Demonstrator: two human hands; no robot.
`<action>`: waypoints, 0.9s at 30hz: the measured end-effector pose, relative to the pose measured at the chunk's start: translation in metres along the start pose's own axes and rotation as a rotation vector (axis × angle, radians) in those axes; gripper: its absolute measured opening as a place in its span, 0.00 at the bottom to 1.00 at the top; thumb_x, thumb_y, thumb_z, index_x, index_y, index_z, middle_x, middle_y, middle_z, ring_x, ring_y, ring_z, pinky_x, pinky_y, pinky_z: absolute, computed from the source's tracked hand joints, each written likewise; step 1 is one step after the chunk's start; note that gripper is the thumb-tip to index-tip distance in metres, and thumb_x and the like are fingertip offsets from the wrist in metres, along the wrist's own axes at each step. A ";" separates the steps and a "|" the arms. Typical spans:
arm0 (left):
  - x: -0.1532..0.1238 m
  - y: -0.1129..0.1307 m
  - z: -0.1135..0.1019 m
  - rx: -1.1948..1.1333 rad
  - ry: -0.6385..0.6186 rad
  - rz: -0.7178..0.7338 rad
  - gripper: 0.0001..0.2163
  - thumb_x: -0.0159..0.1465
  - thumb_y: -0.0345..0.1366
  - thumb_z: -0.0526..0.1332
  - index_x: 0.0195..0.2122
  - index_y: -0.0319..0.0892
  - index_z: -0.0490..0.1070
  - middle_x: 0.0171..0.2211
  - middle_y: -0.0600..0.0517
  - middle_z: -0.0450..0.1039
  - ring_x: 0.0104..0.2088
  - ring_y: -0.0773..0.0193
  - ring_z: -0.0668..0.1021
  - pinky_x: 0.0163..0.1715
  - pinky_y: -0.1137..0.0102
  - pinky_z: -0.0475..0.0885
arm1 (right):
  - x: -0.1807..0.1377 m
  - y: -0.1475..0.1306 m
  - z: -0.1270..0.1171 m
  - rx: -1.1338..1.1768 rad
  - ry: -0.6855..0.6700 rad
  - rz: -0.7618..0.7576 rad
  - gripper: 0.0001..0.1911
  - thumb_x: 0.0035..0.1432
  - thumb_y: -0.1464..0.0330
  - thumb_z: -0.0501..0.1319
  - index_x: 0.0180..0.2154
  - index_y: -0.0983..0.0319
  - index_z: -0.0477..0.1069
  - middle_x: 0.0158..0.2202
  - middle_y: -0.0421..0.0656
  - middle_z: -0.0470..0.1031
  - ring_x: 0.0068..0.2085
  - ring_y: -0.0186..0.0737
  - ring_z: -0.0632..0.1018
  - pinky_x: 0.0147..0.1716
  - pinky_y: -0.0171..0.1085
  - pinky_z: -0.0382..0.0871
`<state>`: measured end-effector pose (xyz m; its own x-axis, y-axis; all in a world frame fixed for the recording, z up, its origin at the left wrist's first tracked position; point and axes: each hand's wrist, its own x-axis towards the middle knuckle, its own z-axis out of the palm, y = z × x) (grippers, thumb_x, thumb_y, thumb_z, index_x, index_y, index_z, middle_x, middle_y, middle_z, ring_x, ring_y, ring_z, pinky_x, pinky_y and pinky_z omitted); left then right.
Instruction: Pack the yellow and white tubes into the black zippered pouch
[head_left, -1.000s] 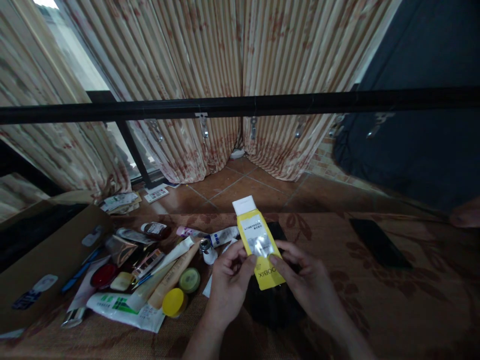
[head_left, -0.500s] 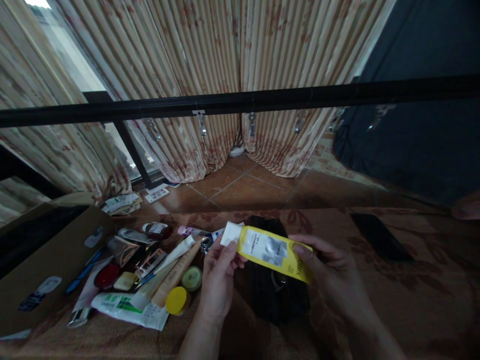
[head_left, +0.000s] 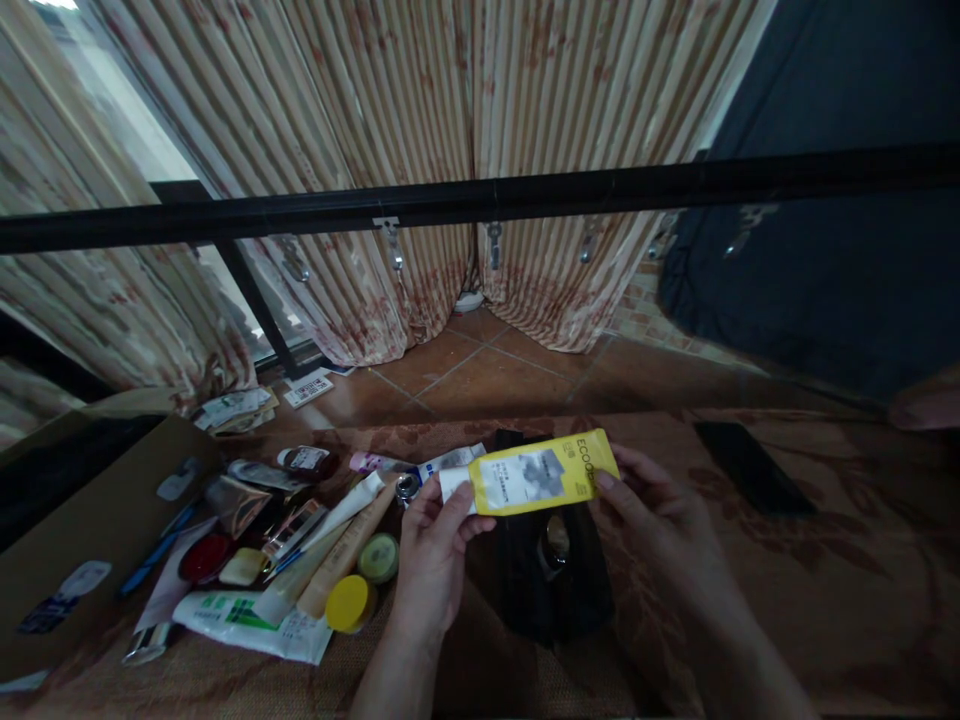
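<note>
In both hands (head_left: 436, 545) (head_left: 664, 515), yellow tube (head_left: 541, 474), apparently

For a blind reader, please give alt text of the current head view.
A flat yellow squeeze tube is held above a black pouch-like item, bare left hand at its white cap, right hand at the opposite end. At left, colourful tubes and round jars lie beside a brown cardboard box.

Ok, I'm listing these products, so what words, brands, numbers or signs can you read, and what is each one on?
"ECOO": on the yellow tube; any letters after it are unclear beside the right hand.
Too small: the finer print on that tube.
Too blurred: print on the green-and-white tube, blue-lettered tube, dark red bottle, cardboard box and white card.
</note>
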<state>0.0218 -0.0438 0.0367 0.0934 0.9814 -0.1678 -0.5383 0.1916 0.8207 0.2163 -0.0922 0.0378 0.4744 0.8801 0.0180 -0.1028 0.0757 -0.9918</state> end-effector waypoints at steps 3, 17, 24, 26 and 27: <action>-0.001 -0.001 0.000 0.030 -0.021 -0.002 0.15 0.52 0.38 0.73 0.38 0.38 0.75 0.38 0.49 0.79 0.35 0.65 0.79 0.27 0.75 0.76 | 0.001 0.008 -0.002 -0.041 -0.030 0.028 0.15 0.56 0.58 0.67 0.41 0.59 0.78 0.30 0.42 0.77 0.32 0.38 0.77 0.31 0.34 0.71; 0.001 -0.004 -0.007 0.187 -0.138 0.029 0.17 0.50 0.36 0.74 0.40 0.40 0.75 0.30 0.53 0.78 0.31 0.68 0.76 0.32 0.76 0.71 | 0.000 -0.008 0.004 -0.075 0.156 0.059 0.22 0.50 0.53 0.69 0.18 0.62 0.70 0.16 0.37 0.66 0.18 0.29 0.63 0.16 0.30 0.53; -0.003 0.002 -0.003 0.238 -0.162 0.008 0.19 0.47 0.37 0.75 0.39 0.40 0.75 0.33 0.51 0.80 0.32 0.64 0.78 0.33 0.73 0.73 | -0.001 -0.004 0.000 -0.016 0.195 0.099 0.22 0.50 0.55 0.69 0.17 0.61 0.66 0.13 0.35 0.60 0.16 0.28 0.58 0.14 0.31 0.48; -0.004 0.002 -0.003 0.242 -0.174 0.017 0.19 0.46 0.36 0.76 0.38 0.40 0.75 0.32 0.51 0.79 0.31 0.64 0.78 0.32 0.74 0.73 | -0.002 -0.007 0.002 0.022 0.210 0.114 0.22 0.48 0.55 0.70 0.17 0.61 0.66 0.13 0.34 0.60 0.15 0.27 0.57 0.14 0.31 0.47; -0.004 0.002 -0.004 0.244 -0.184 0.022 0.19 0.46 0.36 0.76 0.38 0.41 0.75 0.32 0.51 0.79 0.31 0.65 0.78 0.32 0.74 0.72 | -0.003 -0.008 0.003 0.038 0.221 0.124 0.22 0.47 0.54 0.70 0.17 0.61 0.65 0.12 0.34 0.59 0.15 0.27 0.57 0.13 0.31 0.46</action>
<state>0.0173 -0.0470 0.0372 0.2463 0.9670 -0.0654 -0.3270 0.1464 0.9336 0.2136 -0.0938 0.0464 0.6352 0.7603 -0.1358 -0.2029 -0.0053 -0.9792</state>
